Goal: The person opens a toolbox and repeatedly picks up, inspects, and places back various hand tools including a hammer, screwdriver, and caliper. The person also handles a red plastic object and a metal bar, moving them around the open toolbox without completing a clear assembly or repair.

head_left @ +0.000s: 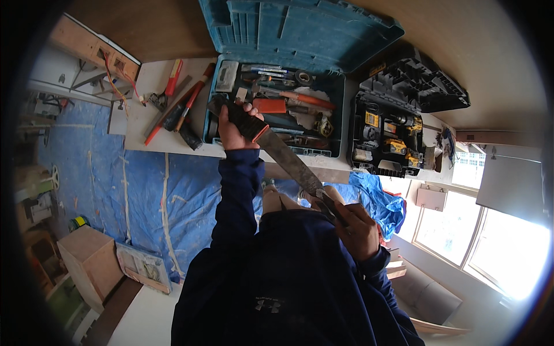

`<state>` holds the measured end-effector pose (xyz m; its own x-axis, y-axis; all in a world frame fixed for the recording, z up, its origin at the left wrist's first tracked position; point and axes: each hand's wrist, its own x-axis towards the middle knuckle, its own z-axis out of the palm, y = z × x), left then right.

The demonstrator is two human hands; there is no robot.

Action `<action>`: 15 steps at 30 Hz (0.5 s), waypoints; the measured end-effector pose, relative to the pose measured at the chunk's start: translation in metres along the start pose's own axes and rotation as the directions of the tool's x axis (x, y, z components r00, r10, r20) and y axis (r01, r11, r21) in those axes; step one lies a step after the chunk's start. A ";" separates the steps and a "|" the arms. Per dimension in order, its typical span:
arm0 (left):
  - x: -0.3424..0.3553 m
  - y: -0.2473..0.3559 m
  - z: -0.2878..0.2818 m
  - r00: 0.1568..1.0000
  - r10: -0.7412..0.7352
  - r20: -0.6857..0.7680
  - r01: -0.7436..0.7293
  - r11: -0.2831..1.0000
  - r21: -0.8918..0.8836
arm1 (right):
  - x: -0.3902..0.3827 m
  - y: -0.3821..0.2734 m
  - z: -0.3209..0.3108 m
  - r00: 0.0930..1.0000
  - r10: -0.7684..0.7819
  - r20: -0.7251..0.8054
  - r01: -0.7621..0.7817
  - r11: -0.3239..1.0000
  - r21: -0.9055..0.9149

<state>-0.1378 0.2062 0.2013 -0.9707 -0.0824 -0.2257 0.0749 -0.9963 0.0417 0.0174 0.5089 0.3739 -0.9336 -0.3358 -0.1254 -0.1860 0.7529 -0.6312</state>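
Observation:
A long, flat grey blade (290, 160) slants across in front of my body. At its upper left end is a dark grip- or sheath-like piece (247, 122) with an orange-red edge, and my left hand (233, 134) is closed around it. My right hand (358, 232) is closed on a slim dark tool (334, 208) at the blade's lower right end. Whether that tool is joined to the blade or only touches it, I cannot tell. Just beyond my left hand lies the open teal toolbox (343, 115), containing an orange-handled hammer (306, 98), a tape roll (303, 76) and several other hand tools.
An open black case (356, 135) with yellow-and-black power tools stands right of the toolbox. Red-handled tools (190, 104) lie on the white worktop (138, 134) at left. Blue sheeting (144, 196) covers the floor. A wooden box (92, 259) stands at lower left; bright windows (450, 222) are at right.

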 end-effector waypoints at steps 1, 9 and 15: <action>-0.002 -0.001 0.004 0.999 0.021 -0.029 -0.019 0.999 0.038 | -0.001 0.002 -0.003 1.000 -0.015 0.004 0.015 1.000 -0.023; -0.033 -0.038 0.038 0.997 0.081 0.015 -0.082 0.963 0.258 | 0.016 -0.010 -0.010 0.999 -0.032 0.023 0.033 0.998 -0.054; -0.066 -0.094 0.050 1.000 0.028 -0.010 -0.023 0.951 0.308 | 0.044 -0.017 0.022 0.989 0.019 -0.145 -0.011 0.999 0.053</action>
<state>-0.0918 0.3063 0.2605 -0.9659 -0.1101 -0.2345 0.0232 -0.9384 0.3448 -0.0134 0.4690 0.3622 -0.9715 -0.2357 -0.0248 -0.1589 0.7256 -0.6695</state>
